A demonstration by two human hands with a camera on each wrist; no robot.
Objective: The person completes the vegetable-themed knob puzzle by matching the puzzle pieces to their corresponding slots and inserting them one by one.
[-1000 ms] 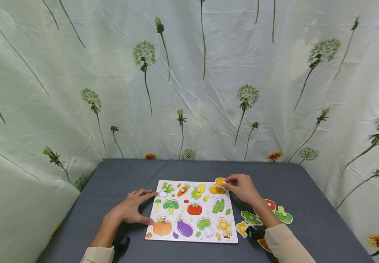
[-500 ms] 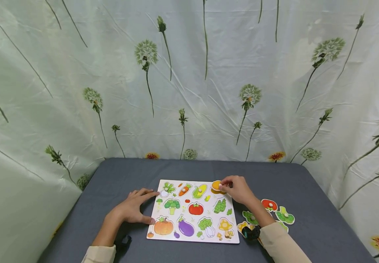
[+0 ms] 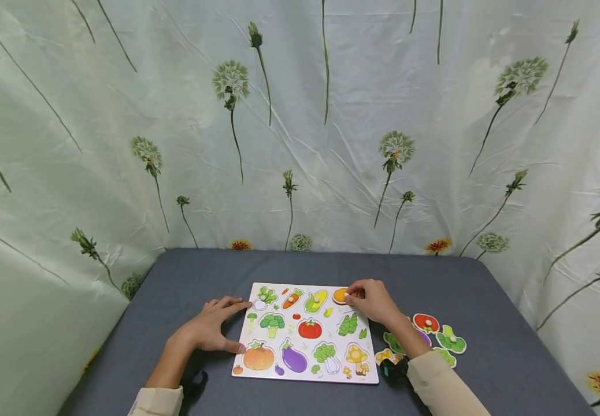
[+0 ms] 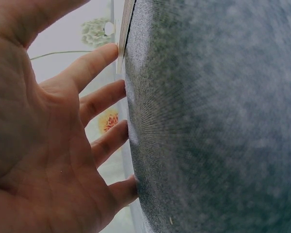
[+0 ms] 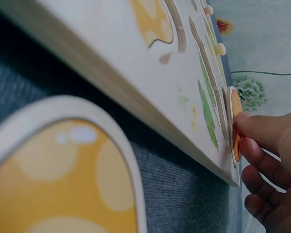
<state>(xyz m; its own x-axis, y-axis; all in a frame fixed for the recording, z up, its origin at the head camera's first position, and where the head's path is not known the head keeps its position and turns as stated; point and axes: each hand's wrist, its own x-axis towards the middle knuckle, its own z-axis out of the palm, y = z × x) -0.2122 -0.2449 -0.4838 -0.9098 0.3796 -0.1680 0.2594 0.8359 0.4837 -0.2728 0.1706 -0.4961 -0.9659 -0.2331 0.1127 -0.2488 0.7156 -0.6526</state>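
While flat on the grey table (image 3: 466, 289), steadying the puzzle board (image 3: 305, 375).
Left hand (image 3: 207, 330) relaxed; right hand (image 3: 373, 300) pinching orange piece (image 3: 339, 296).

A table (image 3: 487, 323) covered in grey cloth carried a white vegetable puzzle board (image 3: 305, 338) near its front edge, with several loose puzzle pieces (image 3: 437, 332) lying just right of it.

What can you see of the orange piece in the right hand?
The orange piece is a flat, rounded cutout, orange with a pale rim, and looks like painted wood. It sits at the board's far right corner, and in the right wrist view it is tilted, not yet flush. The right hand pinches it; the fingertips cover its near edge.
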